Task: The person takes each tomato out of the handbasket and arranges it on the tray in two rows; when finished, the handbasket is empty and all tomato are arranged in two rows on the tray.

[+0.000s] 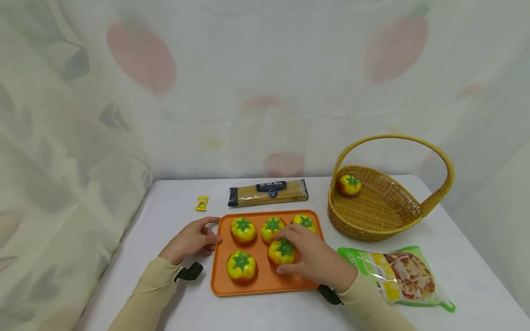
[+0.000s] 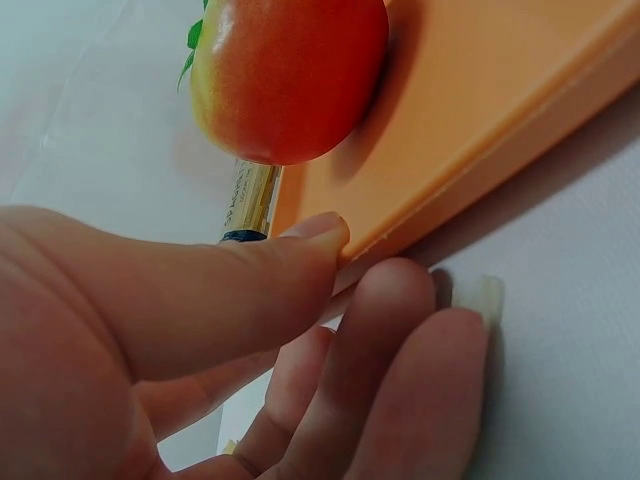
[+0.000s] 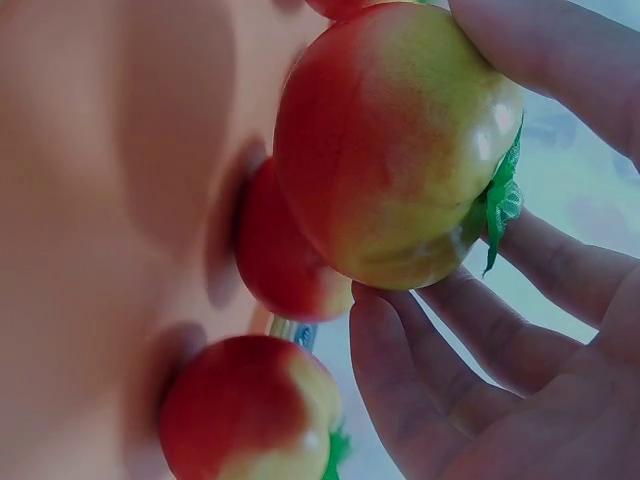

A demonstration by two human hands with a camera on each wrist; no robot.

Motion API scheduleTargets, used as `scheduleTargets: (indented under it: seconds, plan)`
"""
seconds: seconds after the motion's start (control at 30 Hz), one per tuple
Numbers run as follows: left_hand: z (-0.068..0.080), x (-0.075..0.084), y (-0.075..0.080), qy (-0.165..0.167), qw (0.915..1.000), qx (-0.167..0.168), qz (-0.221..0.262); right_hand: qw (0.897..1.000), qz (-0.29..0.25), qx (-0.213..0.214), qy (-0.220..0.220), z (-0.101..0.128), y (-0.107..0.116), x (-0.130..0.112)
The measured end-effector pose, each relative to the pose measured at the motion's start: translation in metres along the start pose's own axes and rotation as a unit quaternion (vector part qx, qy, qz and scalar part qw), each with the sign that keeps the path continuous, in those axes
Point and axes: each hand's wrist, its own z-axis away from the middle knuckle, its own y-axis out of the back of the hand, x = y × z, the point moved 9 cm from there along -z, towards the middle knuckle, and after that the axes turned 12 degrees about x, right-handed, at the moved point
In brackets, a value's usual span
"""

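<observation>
My left hand (image 1: 192, 239) is at the left rim of the orange tray (image 1: 265, 281). In the left wrist view its thumb rests on the tray's edge, with curled fingers against the outer side, pinching it. Several yellow-and-red tomatoes with green star-shaped tops are on the tray. My right hand (image 1: 312, 255) reaches over the tray's right part and grips the front tomato (image 1: 276, 254) there, thumb on one side and fingers on the other. The right wrist view shows this tomato (image 3: 390, 150) between thumb and fingertips, other tomatoes behind it. Another tomato (image 1: 243, 266) sits at the tray's front left.
A wicker basket (image 1: 364, 235) with a tall handle stands at the right, one tomato (image 1: 349, 185) inside. A pack of spaghetti (image 1: 269, 193) lies behind the tray. Left of it is a small yellow wrapped candy (image 1: 201, 203). A green-and-clear food bag (image 1: 407, 276) lies at the front right.
</observation>
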Motion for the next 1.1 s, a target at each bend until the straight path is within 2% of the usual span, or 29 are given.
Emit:
scheduleTargets:
  seconds: [0.3, 0.6, 0.83, 1.1]
  plan:
    - [0.000, 0.002, -0.001, 0.006, 1.0000, -0.003, -0.001, 0.999, 0.011, -0.034, -0.008, 0.004, -0.017, 0.000]
    - [0.002, 0.002, -0.001, 0.012, 0.9999, -0.004, -0.004, 0.999, 0.019, -0.042, 0.005, 0.004, -0.021, 0.000]
    - [0.001, 0.003, 0.002, -0.001, 1.0000, -0.003, -0.007, 0.999, 0.017, -0.040, 0.013, 0.002, -0.023, -0.001]
    - [-0.002, -0.001, 0.001, 0.013, 0.9999, -0.002, -0.008, 0.999, 0.018, -0.046, 0.014, 0.002, -0.025, -0.001]
